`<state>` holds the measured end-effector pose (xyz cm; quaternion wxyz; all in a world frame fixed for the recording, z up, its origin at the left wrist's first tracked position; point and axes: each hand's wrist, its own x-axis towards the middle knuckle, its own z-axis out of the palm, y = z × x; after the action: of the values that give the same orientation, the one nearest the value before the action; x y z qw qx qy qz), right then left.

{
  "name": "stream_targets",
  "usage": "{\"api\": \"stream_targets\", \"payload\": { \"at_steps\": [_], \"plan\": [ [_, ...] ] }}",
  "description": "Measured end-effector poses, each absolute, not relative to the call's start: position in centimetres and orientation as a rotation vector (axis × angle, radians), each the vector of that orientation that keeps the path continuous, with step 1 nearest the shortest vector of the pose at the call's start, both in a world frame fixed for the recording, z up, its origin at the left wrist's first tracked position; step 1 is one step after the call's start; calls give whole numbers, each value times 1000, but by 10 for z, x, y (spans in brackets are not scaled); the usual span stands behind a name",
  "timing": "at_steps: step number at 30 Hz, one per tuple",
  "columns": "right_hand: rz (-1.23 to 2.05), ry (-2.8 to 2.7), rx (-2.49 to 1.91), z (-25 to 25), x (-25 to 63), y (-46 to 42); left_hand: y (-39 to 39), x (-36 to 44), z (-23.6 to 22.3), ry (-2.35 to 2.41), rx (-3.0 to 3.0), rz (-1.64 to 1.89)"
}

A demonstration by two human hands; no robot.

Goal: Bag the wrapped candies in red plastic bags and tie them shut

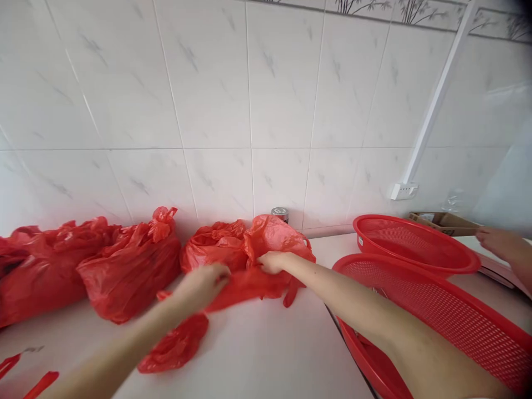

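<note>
A red plastic bag (252,289) is stretched between my two hands above the white table. My left hand (208,284), slightly blurred, is closed on its left end. At its upper right part, my right hand (272,262) has its fingers closed on the plastic, the fingertips partly hidden. Behind my right hand stands another puffed-up red bag (279,235), with a filled red bag (216,244) beside it. A crumpled red bag (177,343) lies on the table below my left forearm.
Filled red bags (133,266) line the wall at left. Two red mesh baskets (415,238) (440,310) stand at right, the nearer under my right forearm. Behind are a cardboard box (446,223) and a round lidded container (280,213). Another person's hand (505,249) shows at the right edge.
</note>
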<state>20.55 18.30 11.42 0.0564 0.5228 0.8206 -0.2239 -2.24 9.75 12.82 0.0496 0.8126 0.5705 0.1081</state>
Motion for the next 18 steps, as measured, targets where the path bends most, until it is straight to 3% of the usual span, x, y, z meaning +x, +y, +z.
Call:
{"api": "stream_targets", "payload": {
  "at_steps": [4,7,13,18],
  "plan": [
    [-679,2643,1667,133,223,191,141,-58,210,2170,2378,777],
    [-624,2769,1765,142,233,191,172,-64,210,2319,2509,982],
    [-507,2834,1800,144,223,176,210,-43,144,2113,2687,533],
    [-359,2594,1831,119,197,185,181,-63,172,2127,2602,444]
  ]
}}
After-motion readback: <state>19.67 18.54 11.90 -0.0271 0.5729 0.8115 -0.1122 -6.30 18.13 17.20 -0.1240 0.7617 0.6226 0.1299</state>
